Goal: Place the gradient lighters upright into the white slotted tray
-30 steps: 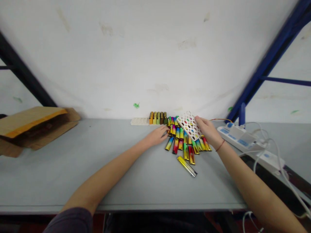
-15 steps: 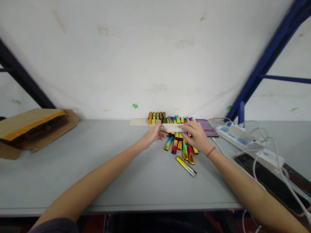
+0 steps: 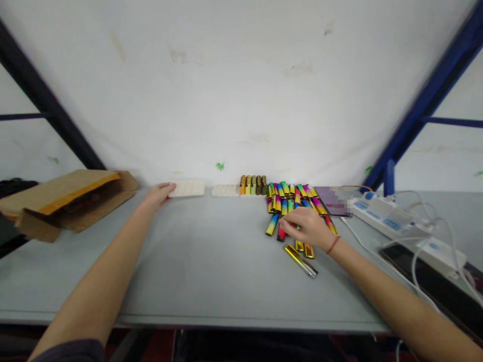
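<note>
At the far left of the table, my left hand (image 3: 159, 196) grips one end of a white tray (image 3: 187, 188) with a pattern of small cells. To its right lies a second white tray (image 3: 225, 190), partly filled with several rows of upright lighters (image 3: 253, 184) in orange, yellow, green and brown. My right hand (image 3: 307, 227) is over a pile of shiny multicoloured lighters (image 3: 284, 206), fingers curled together; whatever is in them is hidden. A red lighter (image 3: 281, 234) shows beneath its fingertips. Nearer the front lies a gold and silver lighter (image 3: 301, 261).
An open cardboard box (image 3: 81, 193) lies at the left. On the right are a purple-screened tablet (image 3: 331, 199), a white power strip (image 3: 400, 223) with loose cables, and a dark phone (image 3: 426, 274). Blue metal posts (image 3: 418, 110) and the wall bound the table.
My left hand has carried the white tray from above the lighters to the far left by the wall. My right hand has let go of it and come lower over the lighters.
</note>
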Motion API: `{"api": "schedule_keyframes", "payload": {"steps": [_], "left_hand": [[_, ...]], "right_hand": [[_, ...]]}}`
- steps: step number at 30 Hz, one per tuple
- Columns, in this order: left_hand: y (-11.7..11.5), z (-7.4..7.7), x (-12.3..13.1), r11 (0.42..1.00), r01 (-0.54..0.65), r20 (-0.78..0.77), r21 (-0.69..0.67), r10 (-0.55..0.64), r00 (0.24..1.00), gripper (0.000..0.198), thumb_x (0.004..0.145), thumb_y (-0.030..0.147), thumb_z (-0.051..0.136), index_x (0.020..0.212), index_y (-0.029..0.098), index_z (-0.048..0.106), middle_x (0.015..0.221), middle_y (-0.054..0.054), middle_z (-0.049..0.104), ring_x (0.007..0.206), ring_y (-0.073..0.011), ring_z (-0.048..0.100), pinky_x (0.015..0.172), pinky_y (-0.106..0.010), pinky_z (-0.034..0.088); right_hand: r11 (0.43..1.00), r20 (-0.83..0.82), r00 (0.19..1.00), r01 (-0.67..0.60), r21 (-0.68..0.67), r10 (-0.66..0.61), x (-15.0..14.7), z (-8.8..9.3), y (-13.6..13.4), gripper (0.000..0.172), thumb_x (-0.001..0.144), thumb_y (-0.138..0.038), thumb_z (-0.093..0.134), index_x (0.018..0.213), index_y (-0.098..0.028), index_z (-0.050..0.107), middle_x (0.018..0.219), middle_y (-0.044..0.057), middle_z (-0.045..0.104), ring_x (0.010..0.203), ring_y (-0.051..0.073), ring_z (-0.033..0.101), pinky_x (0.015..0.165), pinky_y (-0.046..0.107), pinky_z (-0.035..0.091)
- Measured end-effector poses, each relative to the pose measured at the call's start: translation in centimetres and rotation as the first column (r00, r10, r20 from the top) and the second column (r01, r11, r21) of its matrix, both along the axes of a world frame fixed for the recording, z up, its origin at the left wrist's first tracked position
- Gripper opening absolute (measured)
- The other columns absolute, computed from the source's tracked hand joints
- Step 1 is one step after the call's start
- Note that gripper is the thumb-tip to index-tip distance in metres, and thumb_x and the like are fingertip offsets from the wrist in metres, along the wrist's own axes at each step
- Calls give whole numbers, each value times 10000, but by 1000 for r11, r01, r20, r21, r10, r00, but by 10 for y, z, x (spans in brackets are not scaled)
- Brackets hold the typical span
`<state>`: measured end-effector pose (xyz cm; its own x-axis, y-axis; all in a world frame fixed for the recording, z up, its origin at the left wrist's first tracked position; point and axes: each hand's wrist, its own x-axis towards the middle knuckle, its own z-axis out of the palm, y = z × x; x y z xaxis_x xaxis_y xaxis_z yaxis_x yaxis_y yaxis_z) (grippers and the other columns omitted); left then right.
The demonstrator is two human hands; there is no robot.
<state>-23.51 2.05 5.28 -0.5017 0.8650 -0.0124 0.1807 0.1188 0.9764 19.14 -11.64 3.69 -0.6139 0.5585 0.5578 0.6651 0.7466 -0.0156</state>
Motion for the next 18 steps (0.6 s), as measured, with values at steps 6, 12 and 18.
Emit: {"api": "schedule_keyframes", "payload": {"steps": [6,12,18], "left_hand": [[26,-24,8,999,9,-429,-39,-25,903,508,787,298,605,1223,37,592,1140,-185,653,1134,-350,584,973,-427,452],[22,-50,31,981,181,-678,-76,-184,712,418,759,348,606,1107,128,677,1319,-147,558,1305,-345,414,1106,-441,286],[4,-42,48,951,293,-917,97,-29,397,390,883,351,496,1168,133,647,1282,-178,520,1241,-356,423,1057,-501,311]], "right_hand": [[938,408,905,240,-249,-123,-8,15,-14,403,852,-431,531,581,-160,657,507,55,602,499,132,533,510,255,230],[828,579,795,440,-347,-180,-6,27,-27,313,721,-477,637,641,-184,715,629,94,680,618,221,634,520,257,335],[854,602,780,422,-305,-170,-22,22,-42,263,728,-392,612,727,-160,734,689,135,697,633,256,655,511,281,356]]}}
